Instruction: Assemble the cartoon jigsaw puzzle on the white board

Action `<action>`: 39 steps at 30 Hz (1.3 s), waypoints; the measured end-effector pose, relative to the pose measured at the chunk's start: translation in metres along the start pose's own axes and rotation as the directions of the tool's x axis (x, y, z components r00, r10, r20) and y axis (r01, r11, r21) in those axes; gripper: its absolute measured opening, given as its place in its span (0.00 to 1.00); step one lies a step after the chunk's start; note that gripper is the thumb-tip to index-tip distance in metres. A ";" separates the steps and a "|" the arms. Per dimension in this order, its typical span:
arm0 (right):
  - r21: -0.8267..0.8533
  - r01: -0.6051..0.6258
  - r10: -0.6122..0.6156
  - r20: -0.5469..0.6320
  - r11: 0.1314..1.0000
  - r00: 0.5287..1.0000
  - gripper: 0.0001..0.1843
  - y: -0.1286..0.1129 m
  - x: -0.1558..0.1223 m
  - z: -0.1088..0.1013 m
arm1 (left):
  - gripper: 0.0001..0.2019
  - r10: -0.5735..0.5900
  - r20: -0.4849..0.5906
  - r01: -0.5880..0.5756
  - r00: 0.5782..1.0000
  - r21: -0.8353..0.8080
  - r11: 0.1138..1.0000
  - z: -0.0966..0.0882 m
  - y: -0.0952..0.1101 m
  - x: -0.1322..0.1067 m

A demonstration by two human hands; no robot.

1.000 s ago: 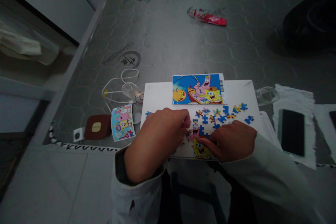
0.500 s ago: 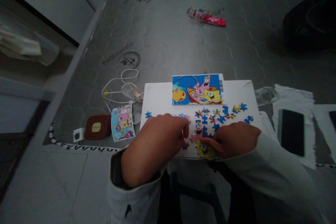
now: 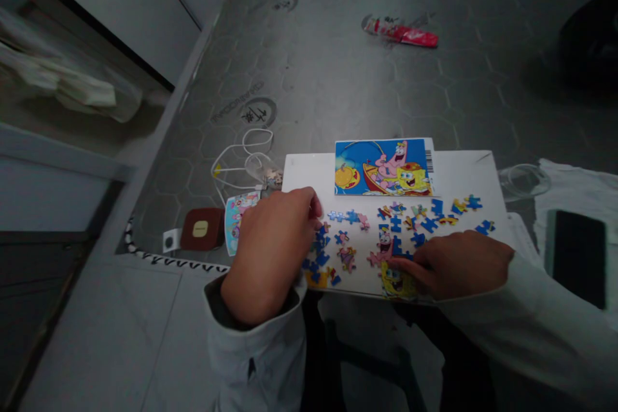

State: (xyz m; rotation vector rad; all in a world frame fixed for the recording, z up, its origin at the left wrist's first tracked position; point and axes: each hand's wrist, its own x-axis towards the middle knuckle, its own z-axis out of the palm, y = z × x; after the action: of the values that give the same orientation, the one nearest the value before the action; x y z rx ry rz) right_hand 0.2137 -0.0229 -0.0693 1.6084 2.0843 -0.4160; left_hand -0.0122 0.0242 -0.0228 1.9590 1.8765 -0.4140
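Over the left side of a white board, my left hand is closed, thumb and fingers curled together; what they hold, if anything, is hidden. Loose blue jigsaw pieces lie beside and partly under it. My right hand is closed at the board's front, one digit pressing on joined jigsaw pieces that show a pink starfish and a yellow sponge figure. Its other fingers are curled and partly hidden. Several loose pieces lie just beyond this hand. A picture card with the same figures lies at the board's back.
Left of the board are a second picture card, a brown box and a white cable. To the right lie a phone on white tissue and a clear tape roll. A red wrapper lies farther back.
My left hand has moved left and back across the board, uncovering loose pieces near its left front. My right hand stays on the joined pieces. The whole view has shifted slightly.
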 end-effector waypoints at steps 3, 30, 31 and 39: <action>0.049 0.014 -0.019 0.109 0.999 0.994 0.35 0.005 0.004 0.003 | 0.04 -0.020 -0.020 0.019 1.000 -0.028 0.999 0.001 -0.004 0.003; 0.032 0.021 -0.020 -0.038 0.999 0.999 0.30 0.001 -0.002 0.009 | 0.02 -0.101 -0.005 0.099 0.995 -0.190 0.977 0.000 -0.028 0.001; 0.039 0.017 -0.017 -0.014 0.999 1.000 0.31 0.002 -0.001 0.009 | 0.02 -0.111 -0.003 0.108 0.994 -0.182 0.977 0.000 -0.028 0.001; 0.162 0.018 -0.039 0.129 0.987 0.991 0.39 0.021 0.015 0.027 | 0.03 -0.067 0.018 0.068 0.998 -0.096 0.993 0.000 -0.011 -0.001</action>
State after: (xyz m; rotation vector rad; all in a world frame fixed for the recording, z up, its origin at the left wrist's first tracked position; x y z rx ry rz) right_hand 0.2361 -0.0188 -0.0995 1.5947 2.0206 -0.6967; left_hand -0.0234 0.0235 -0.0237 1.8295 1.9216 -0.3491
